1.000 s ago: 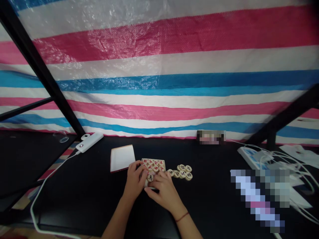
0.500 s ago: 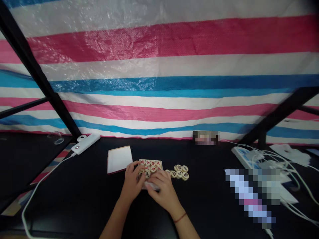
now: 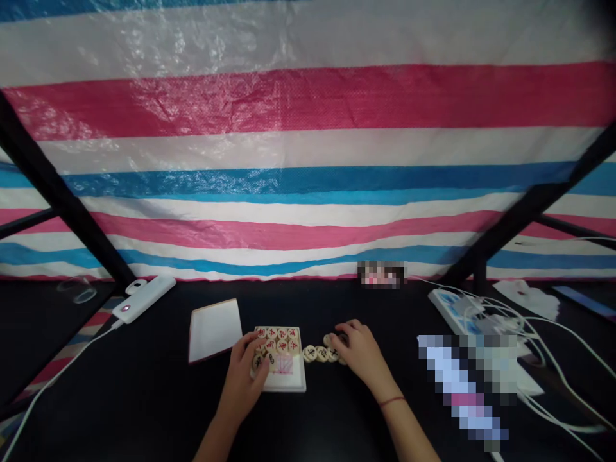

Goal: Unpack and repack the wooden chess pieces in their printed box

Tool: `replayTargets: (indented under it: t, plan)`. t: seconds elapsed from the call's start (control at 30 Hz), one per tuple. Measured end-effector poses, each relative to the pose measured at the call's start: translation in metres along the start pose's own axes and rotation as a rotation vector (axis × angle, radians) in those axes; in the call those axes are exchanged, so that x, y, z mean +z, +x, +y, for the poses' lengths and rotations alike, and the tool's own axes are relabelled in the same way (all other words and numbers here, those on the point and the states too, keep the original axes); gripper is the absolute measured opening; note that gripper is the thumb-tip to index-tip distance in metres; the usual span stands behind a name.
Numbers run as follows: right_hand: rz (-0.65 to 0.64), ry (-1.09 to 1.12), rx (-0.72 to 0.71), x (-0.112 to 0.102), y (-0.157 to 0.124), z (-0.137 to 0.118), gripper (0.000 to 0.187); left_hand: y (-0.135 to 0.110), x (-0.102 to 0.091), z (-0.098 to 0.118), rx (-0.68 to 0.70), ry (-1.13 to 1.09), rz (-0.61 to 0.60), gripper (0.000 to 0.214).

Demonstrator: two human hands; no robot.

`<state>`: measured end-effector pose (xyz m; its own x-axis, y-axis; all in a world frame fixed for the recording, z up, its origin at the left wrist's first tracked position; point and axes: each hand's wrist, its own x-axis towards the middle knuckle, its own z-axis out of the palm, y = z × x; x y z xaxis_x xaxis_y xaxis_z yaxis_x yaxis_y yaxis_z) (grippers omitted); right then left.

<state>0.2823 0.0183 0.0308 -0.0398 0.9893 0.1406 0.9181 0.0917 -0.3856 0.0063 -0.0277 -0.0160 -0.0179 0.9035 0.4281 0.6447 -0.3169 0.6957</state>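
A shallow white box (image 3: 300,382) stands on the black table, holding rows of round Chinese chess pieces (image 3: 282,346) with red characters and a few black ones. My left hand (image 3: 246,369) grips the box's left side, its fingers curled over the edge and onto the nearest pieces. Part of the box's bare floor shows at the front right, with a pinkish pattern on it. To the right of the box lies a group of loose Chinese chess pieces (image 3: 321,353) with black characters. My right hand (image 3: 357,350) is curled over the far end of this group, its fingers closed on pieces it partly hides.
A white-lined box lid (image 3: 215,330) lies left of the box. Farther left is a white power bank (image 3: 145,299) with a cable. At right are a power strip (image 3: 450,311) with tangled white cables and a blurred bluish object (image 3: 462,388). Striped sheeting (image 3: 289,147) hangs behind.
My right hand has moved from the box's front to the loose pieces on the right, uncovering the box's front part. My left hand stays at the box's left side. The view has shifted slightly.
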Motion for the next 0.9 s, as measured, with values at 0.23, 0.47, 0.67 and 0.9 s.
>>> replayTargets:
  t: [0.23, 0.47, 0.67, 0.9]
  plan:
    - [-0.150, 0.003, 0.005, -0.007, 0.003, -0.012, 0.025, -0.003, -0.004, -0.005, -0.104, -0.064, -0.037, 0.027]
    - [-0.274, -0.153, 0.026, -0.017, 0.018, -0.018, 0.027, -0.002, -0.005, 0.001, -0.151, -0.119, 0.014, 0.027]
    - [-0.336, -0.328, 0.042, -0.015, 0.032, -0.028, 0.025, 0.001, -0.007, -0.001, -0.164, -0.172, 0.180, 0.025]
    - [-0.361, -0.394, 0.014, -0.009, 0.041, -0.039, 0.023, -0.003, -0.011, 0.003, -0.153, -0.205, 0.267, 0.024]
